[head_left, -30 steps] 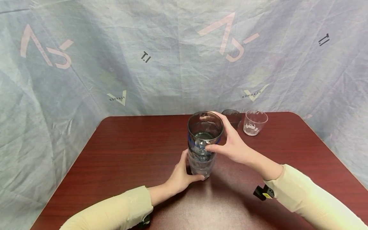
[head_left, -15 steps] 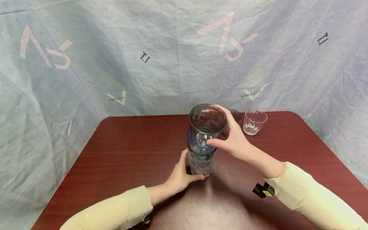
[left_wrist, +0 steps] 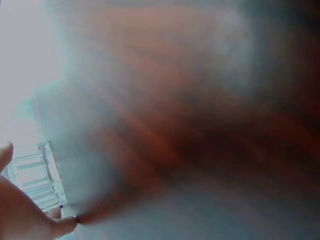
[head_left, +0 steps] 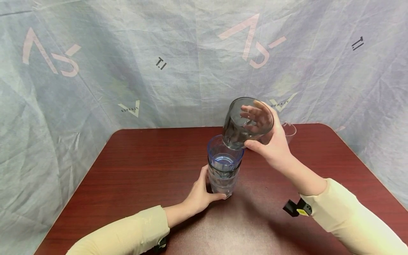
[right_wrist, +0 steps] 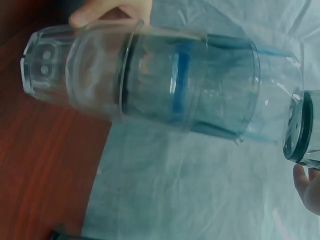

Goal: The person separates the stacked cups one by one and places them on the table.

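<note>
A nested stack of drinking glasses (head_left: 223,177), with a blue-rimmed one on top, stands upright mid-table. My left hand (head_left: 196,200) grips the stack near its base, thumb in front. Up and to the right, my right hand (head_left: 274,147) holds a smoky grey glass (head_left: 234,125) by its side, tilted, its base overlapping the blue rim in the head view. The right wrist view shows the stack (right_wrist: 165,80) sideways, with the smoky glass (right_wrist: 311,130) just past its top. In the left wrist view, ribbed clear glass (left_wrist: 35,175) shows beside my left hand (left_wrist: 25,212).
A clear glass (head_left: 290,131) stands at the back right of the red-brown table (head_left: 153,159), mostly behind my right hand. A printed grey cloth (head_left: 191,88) hangs along the table's back edge.
My right hand has lifted the smoky glass out of the stack, up and to the right, and tilted it. It now hides the dark glass at the back. My left hand stays put.
</note>
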A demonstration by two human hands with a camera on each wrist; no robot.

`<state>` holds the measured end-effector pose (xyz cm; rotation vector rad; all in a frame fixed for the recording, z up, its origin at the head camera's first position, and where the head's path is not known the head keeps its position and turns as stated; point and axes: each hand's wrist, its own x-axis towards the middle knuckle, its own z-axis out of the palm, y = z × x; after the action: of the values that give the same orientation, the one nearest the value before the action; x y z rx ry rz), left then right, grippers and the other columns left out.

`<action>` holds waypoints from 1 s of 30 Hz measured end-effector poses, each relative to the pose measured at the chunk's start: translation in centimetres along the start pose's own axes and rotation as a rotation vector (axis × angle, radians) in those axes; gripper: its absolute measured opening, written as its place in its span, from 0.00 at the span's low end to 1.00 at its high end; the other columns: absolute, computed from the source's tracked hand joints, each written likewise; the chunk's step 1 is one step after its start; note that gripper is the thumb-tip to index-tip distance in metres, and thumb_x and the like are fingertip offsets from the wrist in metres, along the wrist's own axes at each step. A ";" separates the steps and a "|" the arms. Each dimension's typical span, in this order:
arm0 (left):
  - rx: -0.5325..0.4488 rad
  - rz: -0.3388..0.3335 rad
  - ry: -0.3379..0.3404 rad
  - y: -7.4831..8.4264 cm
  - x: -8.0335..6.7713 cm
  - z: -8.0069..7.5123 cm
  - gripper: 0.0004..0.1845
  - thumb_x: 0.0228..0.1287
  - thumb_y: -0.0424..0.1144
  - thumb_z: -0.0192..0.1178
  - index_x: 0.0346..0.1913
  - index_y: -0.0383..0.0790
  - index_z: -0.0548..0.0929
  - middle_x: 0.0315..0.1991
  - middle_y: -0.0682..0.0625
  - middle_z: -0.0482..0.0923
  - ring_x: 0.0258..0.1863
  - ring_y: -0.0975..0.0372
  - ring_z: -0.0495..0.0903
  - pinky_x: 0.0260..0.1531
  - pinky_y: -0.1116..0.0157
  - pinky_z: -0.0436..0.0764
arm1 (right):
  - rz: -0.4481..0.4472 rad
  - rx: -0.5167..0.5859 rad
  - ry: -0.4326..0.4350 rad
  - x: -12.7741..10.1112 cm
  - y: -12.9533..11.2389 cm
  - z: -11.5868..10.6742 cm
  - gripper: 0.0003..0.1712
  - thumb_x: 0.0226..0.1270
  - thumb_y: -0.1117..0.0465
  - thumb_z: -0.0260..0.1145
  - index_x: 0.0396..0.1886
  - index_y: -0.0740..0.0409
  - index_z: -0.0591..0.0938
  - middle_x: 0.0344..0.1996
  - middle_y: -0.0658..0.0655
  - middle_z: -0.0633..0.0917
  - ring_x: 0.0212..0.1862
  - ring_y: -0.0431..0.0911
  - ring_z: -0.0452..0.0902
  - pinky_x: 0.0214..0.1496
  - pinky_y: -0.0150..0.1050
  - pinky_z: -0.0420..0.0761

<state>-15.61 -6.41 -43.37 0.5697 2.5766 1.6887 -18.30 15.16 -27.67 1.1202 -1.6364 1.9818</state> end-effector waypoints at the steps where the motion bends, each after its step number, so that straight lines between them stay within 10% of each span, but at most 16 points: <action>1: 0.002 -0.003 -0.001 0.0 0.0 0.0 0.52 0.42 0.38 0.80 0.69 0.52 0.58 0.55 0.51 0.75 0.51 0.56 0.78 0.54 0.51 0.71 | -0.005 -0.003 0.009 0.0 -0.1 -0.2 0.49 0.53 0.54 0.78 0.70 0.58 0.62 0.63 0.60 0.72 0.64 0.54 0.67 0.59 0.40 0.71; 30: -0.010 0.029 0.002 -0.2 0.0 0.0 0.53 0.42 0.38 0.80 0.70 0.52 0.57 0.58 0.49 0.74 0.56 0.53 0.75 0.57 0.47 0.67 | 0.068 -0.151 0.210 -4.9 0.7 -10.1 0.44 0.53 0.85 0.65 0.68 0.63 0.61 0.61 0.60 0.73 0.61 0.49 0.68 0.50 0.29 0.75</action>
<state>-15.63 -6.46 -43.55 0.6084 2.5719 1.7104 -19.28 25.45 -32.10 0.7827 -1.6992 1.9069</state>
